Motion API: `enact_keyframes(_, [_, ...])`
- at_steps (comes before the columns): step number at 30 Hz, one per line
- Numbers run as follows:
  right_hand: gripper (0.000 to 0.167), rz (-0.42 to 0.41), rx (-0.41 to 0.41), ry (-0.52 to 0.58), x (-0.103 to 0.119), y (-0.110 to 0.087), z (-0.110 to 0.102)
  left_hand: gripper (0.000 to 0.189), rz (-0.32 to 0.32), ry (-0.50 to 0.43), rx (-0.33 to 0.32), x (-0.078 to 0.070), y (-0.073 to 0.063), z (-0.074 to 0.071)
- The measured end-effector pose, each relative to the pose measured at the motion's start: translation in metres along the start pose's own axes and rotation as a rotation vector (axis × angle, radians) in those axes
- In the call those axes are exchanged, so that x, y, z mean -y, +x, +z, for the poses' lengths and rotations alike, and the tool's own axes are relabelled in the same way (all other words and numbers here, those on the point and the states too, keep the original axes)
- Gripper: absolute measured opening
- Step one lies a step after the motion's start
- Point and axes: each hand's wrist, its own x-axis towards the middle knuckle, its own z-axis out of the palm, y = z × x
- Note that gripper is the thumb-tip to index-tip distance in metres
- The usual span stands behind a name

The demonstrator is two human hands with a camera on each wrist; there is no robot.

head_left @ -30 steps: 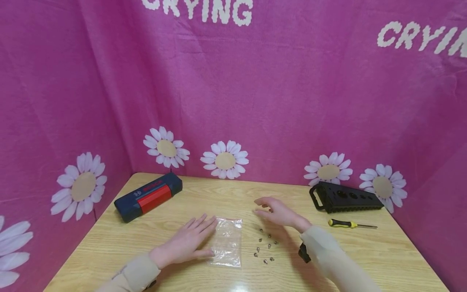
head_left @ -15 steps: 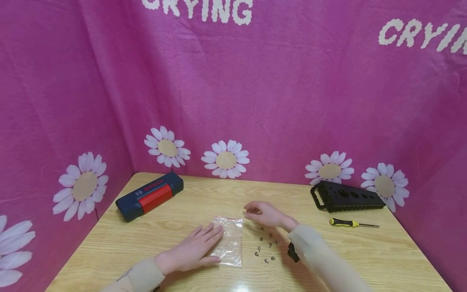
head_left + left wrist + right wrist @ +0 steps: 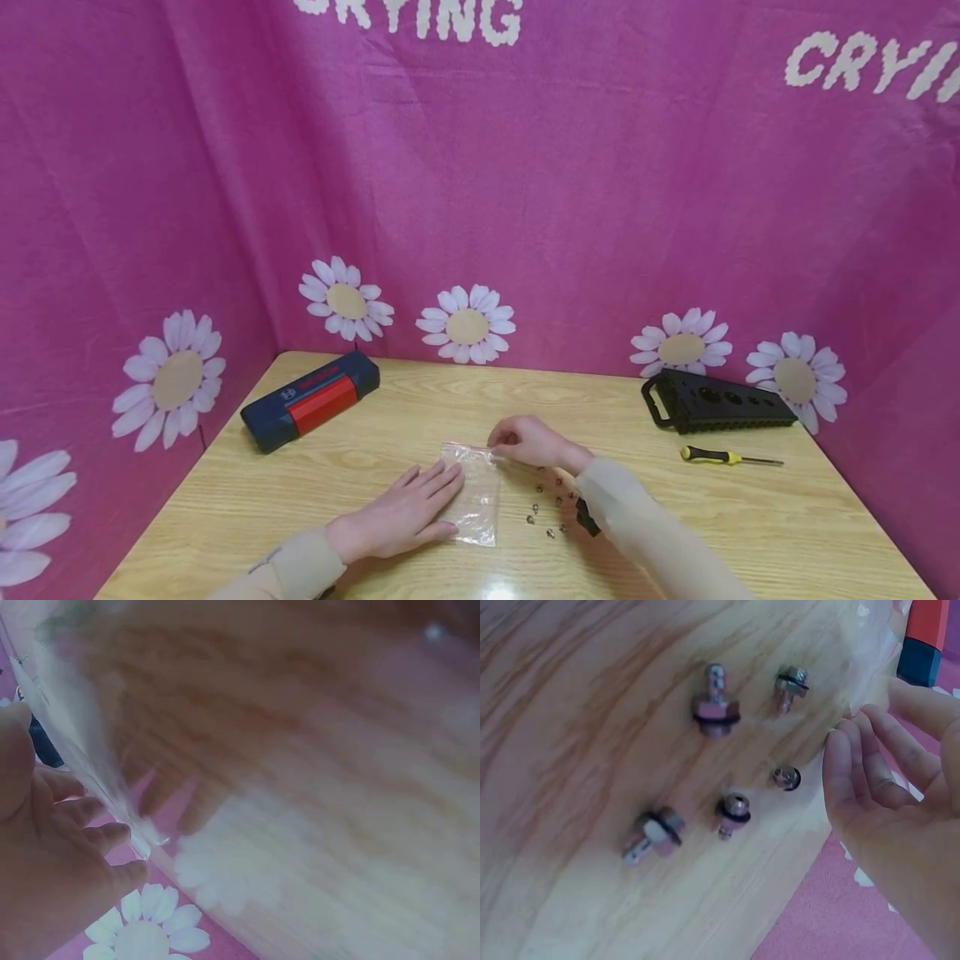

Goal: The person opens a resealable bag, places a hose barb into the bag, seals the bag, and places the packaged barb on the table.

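Observation:
A clear plastic zip bag [image 3: 480,500] lies flat on the wooden table in the head view. My left hand [image 3: 401,518] rests palm down on its left side, fingers straight. At the bag's upper right corner, my right hand [image 3: 536,442] pinches the edge between thumb and fingers. In the right wrist view the curled fingertips of that hand [image 3: 911,776] meet the bag's edge. Several small metal barbed fittings [image 3: 716,709] with black rings lie loose on the table, just right of the bag and partly below the right forearm.
A dark blue and red Bosch case [image 3: 311,402] lies at the back left. At the back right are a black holder with holes [image 3: 720,402] and a yellow and black screwdriver [image 3: 723,456]. A pink flowered cloth [image 3: 480,183] hangs behind and beside the table [image 3: 420,392].
My right hand has moved left and slightly down to the bag's upper corner, and its fingers have closed on it. The left hand has slid a little right on the bag.

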Motion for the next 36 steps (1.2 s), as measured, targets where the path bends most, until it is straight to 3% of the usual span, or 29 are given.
enact_keyframes(7, [0.010,0.002,-0.007,-0.027,0.001,0.004,0.005,0.069,0.006,-0.003,0.023,0.000,0.001,-0.001])
enact_keyframes(13, [0.005,0.058,-0.009,-0.007,0.005,0.006,0.008,0.070,0.007,0.013,0.031,0.000,0.001,0.001])
enact_keyframes(28, [0.007,0.124,0.027,0.015,0.016,-0.001,0.006,0.068,-0.008,0.008,0.036,0.002,0.001,-0.007])
enact_keyframes(36, [0.009,0.131,0.003,-0.009,0.024,0.002,0.006,0.072,-0.012,0.026,0.052,0.002,0.002,-0.007])
